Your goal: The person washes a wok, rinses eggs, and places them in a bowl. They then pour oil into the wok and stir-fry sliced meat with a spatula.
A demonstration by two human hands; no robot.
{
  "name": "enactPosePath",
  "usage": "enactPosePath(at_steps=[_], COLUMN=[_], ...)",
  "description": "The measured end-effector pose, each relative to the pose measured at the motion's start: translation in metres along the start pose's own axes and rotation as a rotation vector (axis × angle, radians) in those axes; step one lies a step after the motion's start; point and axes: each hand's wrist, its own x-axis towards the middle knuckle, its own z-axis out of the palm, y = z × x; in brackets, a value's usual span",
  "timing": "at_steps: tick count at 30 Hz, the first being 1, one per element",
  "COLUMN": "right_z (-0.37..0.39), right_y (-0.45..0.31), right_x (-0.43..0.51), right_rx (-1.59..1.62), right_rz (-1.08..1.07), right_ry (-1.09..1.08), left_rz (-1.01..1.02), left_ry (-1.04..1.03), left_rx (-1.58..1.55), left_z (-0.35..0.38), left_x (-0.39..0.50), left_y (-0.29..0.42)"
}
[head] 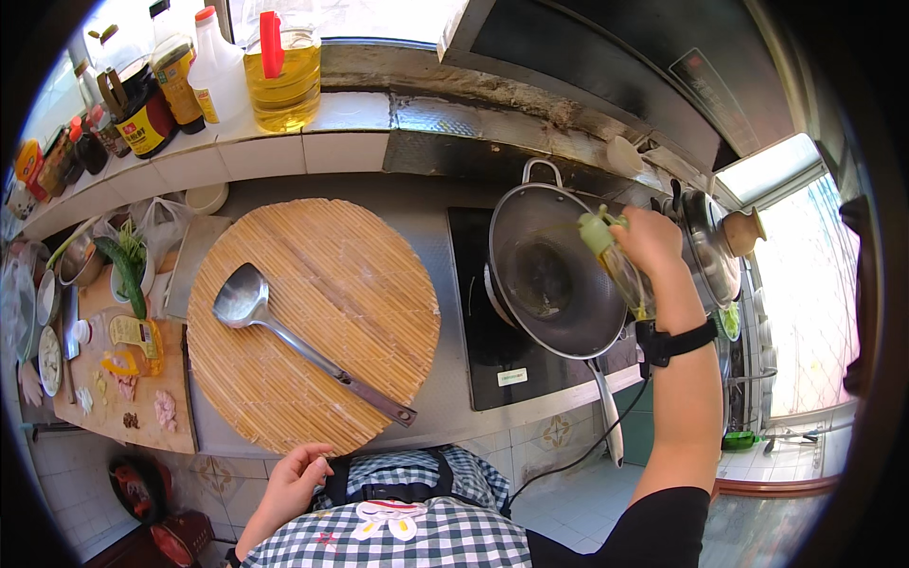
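Note:
My right hand (650, 238) grips a glass oil dispenser with a green top (596, 233), tilted over the right side of a dark wok (529, 248). A little oil pools in the bottom of the wok, which rests on a black induction cooktop (483, 369) with its handle towards me. My left hand (302, 472) is held low by my apron, near the front edge of a round bamboo mat (376, 277); its fingers are loosely curled, and whether it holds anything cannot be told. A steel wok spatula (305, 348) lies across the mat.
At left, a wooden cutting board (167, 383) bears raw meat pieces, an oil bottle (135, 341) on its side and a bowl with a cucumber (128, 277). Bottles and an oil jug (284, 85) line the tiled ledge. A lidded pot (710, 248) stands right of the wok.

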Motion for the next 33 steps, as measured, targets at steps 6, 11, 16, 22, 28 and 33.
enactPosePath(at_steps=[6,11,16,22,28,33], right_z=[0.007,-0.007,-0.02,-0.019,-0.016,-0.02], right_y=[0.029,0.009,-0.015,0.002,0.035,0.045], right_x=[-0.035,-0.069,-0.067,-0.055,-0.082,-0.106], right_rx=[-0.1,-0.053,0.076,0.118,0.195,0.246], right_rz=[0.036,-0.109,-0.227,-0.061,0.079,0.11], right_ry=[-0.11,-0.21,-0.162,-0.047,0.025,0.018], left_rz=[0.018,0.004,0.001,-0.019,-0.019,0.024], left_ry=[-0.055,-0.084,-0.083,-0.058,-0.078,-0.119], left_rx=[-0.002,0.018,0.037,0.034,0.063,0.1], left_z=[-0.002,-0.003,0.0,-0.001,-0.003,0.002], left_x=[0.004,0.01,0.01,0.002,0.002,0.007], left_y=[-0.006,-0.001,0.005,0.002,-0.001,0.005])
